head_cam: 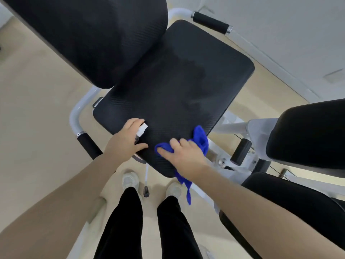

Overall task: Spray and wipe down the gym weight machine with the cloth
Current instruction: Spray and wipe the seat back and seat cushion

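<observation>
We can read no text, label, brand or number anywhere; the small mark on the white frame tube is too tiny to make out.

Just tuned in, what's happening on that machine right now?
A person is cleaning the black seat pad of a gym weight machine. The right hand presses a blue cloth onto the pad's near edge. The left hand holds a spray bottle with a white nozzle over the pad. A darker, damp-looking patch shows mid-pad. The backrest pad looks untouched.
</observation>
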`<state>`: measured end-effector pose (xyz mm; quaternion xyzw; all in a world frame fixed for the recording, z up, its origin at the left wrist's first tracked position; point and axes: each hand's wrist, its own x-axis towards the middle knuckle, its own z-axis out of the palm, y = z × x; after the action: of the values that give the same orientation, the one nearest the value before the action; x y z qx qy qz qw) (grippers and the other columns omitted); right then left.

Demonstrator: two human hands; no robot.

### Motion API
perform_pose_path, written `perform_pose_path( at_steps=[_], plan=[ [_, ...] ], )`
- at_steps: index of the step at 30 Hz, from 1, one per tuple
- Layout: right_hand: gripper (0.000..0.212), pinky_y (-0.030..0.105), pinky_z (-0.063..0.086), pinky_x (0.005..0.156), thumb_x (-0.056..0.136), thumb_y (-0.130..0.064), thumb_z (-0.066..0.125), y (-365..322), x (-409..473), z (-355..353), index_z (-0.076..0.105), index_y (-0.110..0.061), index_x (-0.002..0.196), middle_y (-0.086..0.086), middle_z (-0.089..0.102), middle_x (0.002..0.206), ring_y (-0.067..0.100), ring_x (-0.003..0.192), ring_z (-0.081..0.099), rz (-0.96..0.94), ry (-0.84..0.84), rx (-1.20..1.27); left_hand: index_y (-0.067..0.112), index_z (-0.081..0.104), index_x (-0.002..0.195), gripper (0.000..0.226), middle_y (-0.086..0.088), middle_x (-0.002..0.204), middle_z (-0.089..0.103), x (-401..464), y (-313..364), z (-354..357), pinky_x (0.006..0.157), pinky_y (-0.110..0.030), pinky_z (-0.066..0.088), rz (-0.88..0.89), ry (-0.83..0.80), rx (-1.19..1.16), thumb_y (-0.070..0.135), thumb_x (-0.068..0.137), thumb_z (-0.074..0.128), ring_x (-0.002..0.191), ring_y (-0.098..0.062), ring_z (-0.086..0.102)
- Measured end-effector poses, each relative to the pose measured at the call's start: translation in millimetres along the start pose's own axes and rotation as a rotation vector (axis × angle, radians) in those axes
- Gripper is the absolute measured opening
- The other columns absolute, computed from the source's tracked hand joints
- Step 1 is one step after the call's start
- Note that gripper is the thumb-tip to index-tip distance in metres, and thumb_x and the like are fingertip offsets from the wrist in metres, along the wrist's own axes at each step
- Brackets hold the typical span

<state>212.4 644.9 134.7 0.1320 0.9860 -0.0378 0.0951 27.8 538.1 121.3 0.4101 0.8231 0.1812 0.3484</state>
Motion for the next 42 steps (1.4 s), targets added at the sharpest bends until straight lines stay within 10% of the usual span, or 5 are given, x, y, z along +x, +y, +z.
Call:
perform_pose_path(
  at_steps=[7, 16, 25, 34, 42],
  plan=[
    [0.046, 0.042, 0.036, 0.077, 0.090, -0.008, 0.041, 145.8, 37.0, -25.7, 0.040, -0.028, 0.132, 0.016, 0.043, 0.115, 0.036, 0.097, 0.047, 0.677, -0.039, -0.029, 0.014, 0.043, 0.136, 0.073, 0.004, 0.139, 0.036, 6.8, -2.3, 2.8, 0.095, -0.037, 0.042, -0.013, 0.006, 0.027, 0.024, 0.072, 0.079, 0.117, -0.017, 0.046],
    [0.056, 0.035, 0.034, 0.066, 0.085, -0.008, 0.055, 77.0, -7.5, -12.5, 0.042, -0.030, 0.135, 0.011, 0.045, 0.107, 0.030, 0.087, 0.048, 0.111, -0.093, 0.139, 0.018, 0.049, 0.129, 0.057, 0.000, 0.125, 0.049, 12.4, 24.9, -8.5, 0.086, -0.031, 0.041, -0.125, 0.058, 0.080, 0.033, 0.079, 0.071, 0.109, -0.022, 0.051],
    [0.053, 0.040, 0.034, 0.074, 0.084, 0.001, 0.039, 246.0, 55.5, -13.2, 0.046, -0.027, 0.130, 0.020, 0.045, 0.114, 0.038, 0.099, 0.045, 0.838, 0.142, 0.038, 0.017, 0.052, 0.120, 0.042, 0.006, 0.127, 0.048, 93.2, 67.4, -12.4, 0.077, -0.032, 0.041, 0.046, 0.235, 0.098, 0.028, 0.082, 0.067, 0.098, -0.019, 0.055],
    [0.052, 0.030, 0.040, 0.052, 0.052, -0.006, 0.079, 140.9, 43.8, -8.9, 0.070, -0.025, 0.100, 0.010, 0.054, 0.074, 0.027, 0.055, 0.050, 0.272, 0.126, 0.081, 0.019, 0.042, 0.136, 0.056, 0.006, 0.142, 0.042, 157.5, 97.4, -37.2, 0.086, -0.031, 0.039, 0.091, 0.078, 0.146, 0.031, 0.086, 0.064, 0.118, -0.021, 0.050],
    [0.051, 0.042, 0.032, 0.087, 0.087, -0.004, 0.040, 255.4, 104.0, -26.6, 0.050, -0.031, 0.129, 0.016, 0.043, 0.122, 0.037, 0.104, 0.040, 0.915, 0.148, 0.072, 0.019, 0.037, 0.139, 0.067, 0.013, 0.154, 0.021, 190.7, 88.2, -41.8, 0.090, -0.037, 0.044, 0.095, 0.010, 0.211, 0.037, 0.083, 0.067, 0.118, -0.022, 0.051]
  ],
)
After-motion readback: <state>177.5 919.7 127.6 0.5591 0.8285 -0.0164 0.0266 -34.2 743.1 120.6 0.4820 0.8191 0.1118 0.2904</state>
